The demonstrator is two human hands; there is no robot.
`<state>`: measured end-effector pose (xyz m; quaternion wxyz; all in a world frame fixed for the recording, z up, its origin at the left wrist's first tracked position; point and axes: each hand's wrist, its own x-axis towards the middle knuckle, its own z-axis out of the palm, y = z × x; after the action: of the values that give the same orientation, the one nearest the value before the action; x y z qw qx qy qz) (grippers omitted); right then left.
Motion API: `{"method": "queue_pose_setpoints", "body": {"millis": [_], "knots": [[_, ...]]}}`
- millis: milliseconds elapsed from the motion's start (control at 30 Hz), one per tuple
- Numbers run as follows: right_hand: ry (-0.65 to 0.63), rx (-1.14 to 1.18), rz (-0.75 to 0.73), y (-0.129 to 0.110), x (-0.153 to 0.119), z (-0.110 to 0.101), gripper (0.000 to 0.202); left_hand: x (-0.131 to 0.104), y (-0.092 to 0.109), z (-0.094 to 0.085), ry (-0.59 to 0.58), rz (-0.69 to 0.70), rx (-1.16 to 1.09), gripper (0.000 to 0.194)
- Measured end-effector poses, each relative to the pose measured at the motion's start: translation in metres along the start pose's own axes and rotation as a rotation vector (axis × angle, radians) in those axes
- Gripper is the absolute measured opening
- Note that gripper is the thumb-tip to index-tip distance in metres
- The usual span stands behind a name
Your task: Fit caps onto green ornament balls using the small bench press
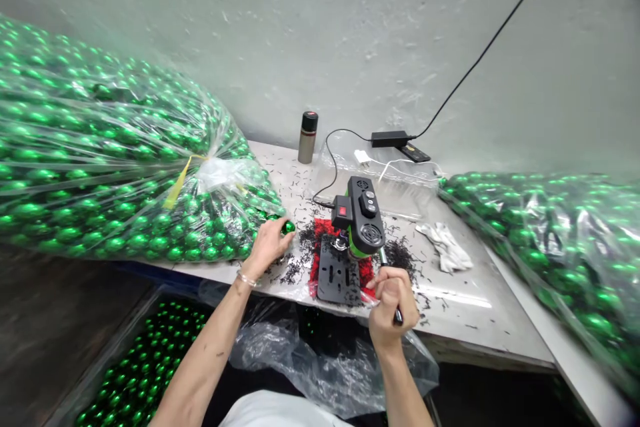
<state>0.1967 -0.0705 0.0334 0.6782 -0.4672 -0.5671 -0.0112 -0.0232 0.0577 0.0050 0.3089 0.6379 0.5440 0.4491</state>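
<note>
My left hand [271, 243] is closed on a shiny green ball [289, 227], pinched between thumb and fingers beside the big bag. My right hand [395, 300] wraps round the lever [399, 315] of a small black machine; the lever's dark end sticks out below the fist. The machine's head [367, 217] carries vents and knobs, with a red switch box [342, 211] on its left. Below it lies a black slotted base plate [337, 273] on a red mat [316, 280]. Small black bits [400, 255] are scattered around the plate.
A tied clear bag [125, 167] of green balls fills the left; another bag [555, 247] stands right. Behind are a flask [307, 139], a power adapter [390, 139] with cables, and a phone-like black object [416, 153]. White gloves [445, 247] lie right. More green balls [145, 360] sit below the table.
</note>
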Motion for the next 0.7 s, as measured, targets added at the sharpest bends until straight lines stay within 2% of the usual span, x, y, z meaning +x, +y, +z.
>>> {"method": "queue_pose_setpoints", "body": {"millis": [100,200,267,333,467,567,700], "knots": [[0.009,-0.004,0.004,-0.002,0.001,0.001,0.033,-0.022,0.008,-0.002,-0.066,-0.264,-0.479,0.036],[0.029,0.003,0.034,-0.006,0.004,0.003,0.034,-0.043,0.013,0.011,-0.132,-0.489,-0.864,0.042],[0.029,0.007,0.063,-0.010,0.008,0.003,0.034,-0.054,0.014,0.027,-0.151,-0.585,-0.932,0.045],[0.017,-0.002,0.088,-0.012,0.012,0.002,0.033,-0.061,0.016,0.043,-0.164,-0.628,-0.904,0.048],[-0.008,-0.019,0.098,-0.014,0.016,0.000,0.032,-0.069,0.021,0.067,-0.190,-0.582,-0.805,0.054],[-0.014,-0.008,0.082,-0.016,0.018,0.000,0.033,-0.071,0.023,0.075,-0.233,-0.449,-0.699,0.055],[-0.019,-0.016,0.094,-0.022,0.026,0.002,0.034,-0.075,0.018,0.084,-0.238,-0.278,-0.423,0.047]]}}
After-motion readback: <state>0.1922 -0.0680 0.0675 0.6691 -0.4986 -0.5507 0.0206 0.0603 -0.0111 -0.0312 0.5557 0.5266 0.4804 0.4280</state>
